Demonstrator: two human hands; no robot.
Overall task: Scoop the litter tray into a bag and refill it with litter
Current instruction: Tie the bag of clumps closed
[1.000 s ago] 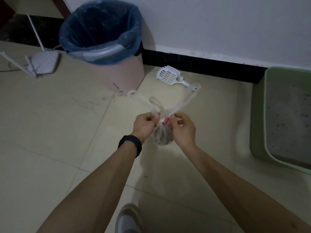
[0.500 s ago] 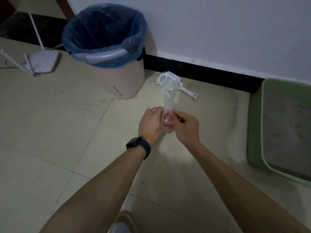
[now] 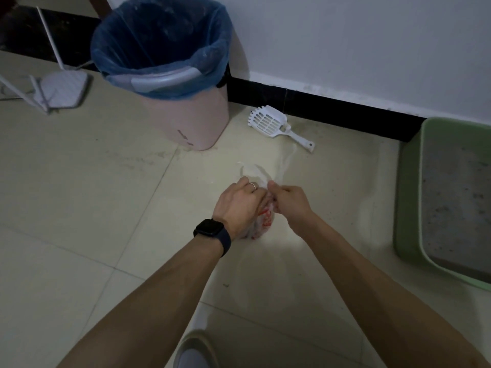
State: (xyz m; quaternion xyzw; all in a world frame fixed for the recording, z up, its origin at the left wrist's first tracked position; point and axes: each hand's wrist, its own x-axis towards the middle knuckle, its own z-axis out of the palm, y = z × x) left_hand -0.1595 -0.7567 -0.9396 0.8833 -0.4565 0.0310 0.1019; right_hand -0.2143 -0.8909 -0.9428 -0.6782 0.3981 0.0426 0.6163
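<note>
my left hand (image 3: 239,205) and right hand (image 3: 289,205) meet over a small clear plastic bag with red print (image 3: 263,221), which sits nearer to me than the round pink plastic bin (image 3: 186,120) and a little to its right. my left fingers are curled over the bag's neck, covering most of it. my right fingers and thumb are pinched tight on the plastic at the top. two thin loose handle strips (image 3: 285,158) stick up from between my hands, towards the bin side. i cannot tell whether the bag rests on the pale floor tiles (image 3: 79,195) or hangs just above them.

the bin has a blue plastic liner (image 3: 159,49) folded over its rim. just right of the bin's base, a white slotted plastic litter scoop (image 3: 273,123) lies flat by the black skirting board (image 3: 332,110). well to the right of the bin stands a green rectangular litter tray (image 3: 409,195) holding grey litter (image 3: 457,203). left of the bin lies a white router with thin antennas (image 3: 63,88).

a black smartwatch (image 3: 212,232) is on my left wrist, a ring (image 3: 253,185) on one left finger.
</note>
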